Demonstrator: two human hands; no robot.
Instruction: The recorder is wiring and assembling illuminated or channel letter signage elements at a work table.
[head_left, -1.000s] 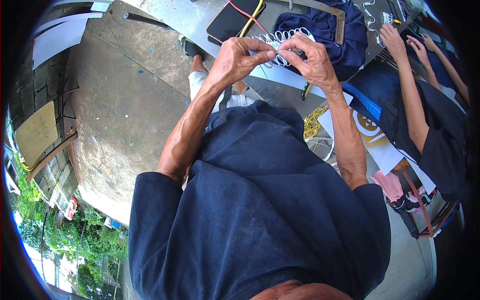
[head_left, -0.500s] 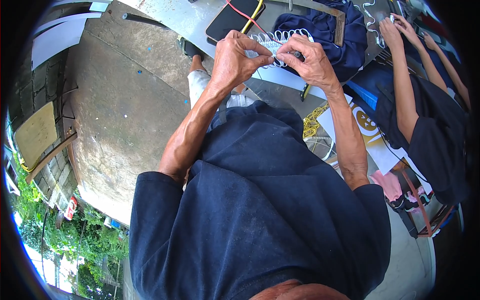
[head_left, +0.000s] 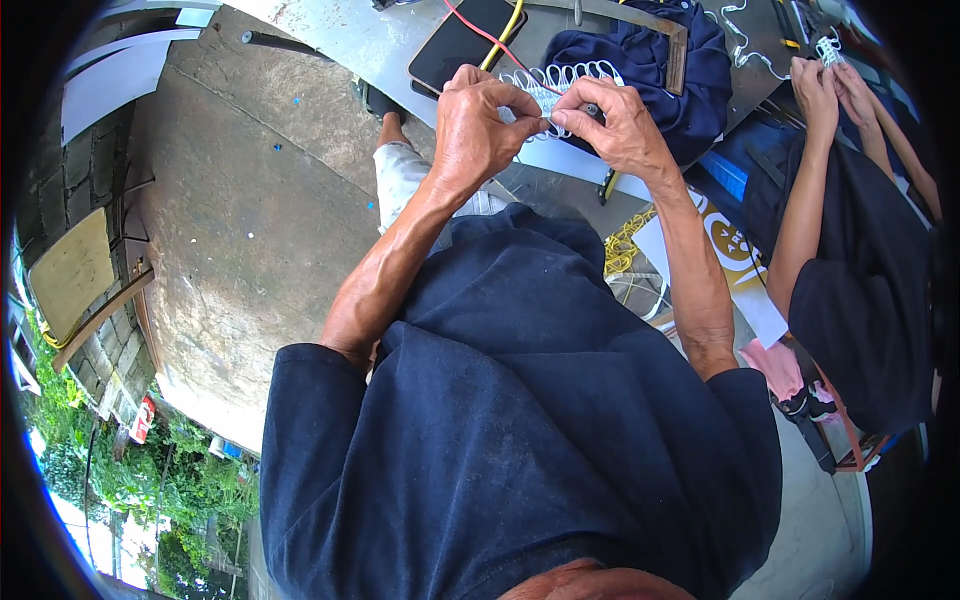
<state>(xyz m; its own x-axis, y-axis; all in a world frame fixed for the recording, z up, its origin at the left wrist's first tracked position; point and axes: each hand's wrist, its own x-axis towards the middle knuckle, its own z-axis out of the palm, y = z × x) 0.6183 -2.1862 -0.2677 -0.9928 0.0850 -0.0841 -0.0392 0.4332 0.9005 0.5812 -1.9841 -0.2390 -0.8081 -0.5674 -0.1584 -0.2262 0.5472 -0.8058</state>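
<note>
Both my hands are raised over the edge of the table, fingertips nearly meeting. Between them is a bundle of looped white wire (head_left: 545, 97), its loops fanned in a row along the far side. My left hand (head_left: 478, 120) is closed, thumb and index finger pinching the bundle's near edge. Opposite it, my right hand (head_left: 620, 125) pinches the same edge, also closed. A small dark-grey rounded end shows beside the right fingers; what it belongs to is hidden. The fingers cover the exact spot being gripped.
Beyond my hands lie a black tablet-like slab (head_left: 468, 45), red and yellow cables, and dark blue cloth (head_left: 640, 60) under a frame corner (head_left: 678, 60). At right a co-worker's hands (head_left: 832, 88) hold a similar white bundle. Yellow cord (head_left: 628, 245) and a printed sheet (head_left: 735, 250) sit lower.
My hands keep their pinch, with only a slight shift. The co-worker's hands have moved right and now hold up a white bundle; the co-worker's arm has swung too.
</note>
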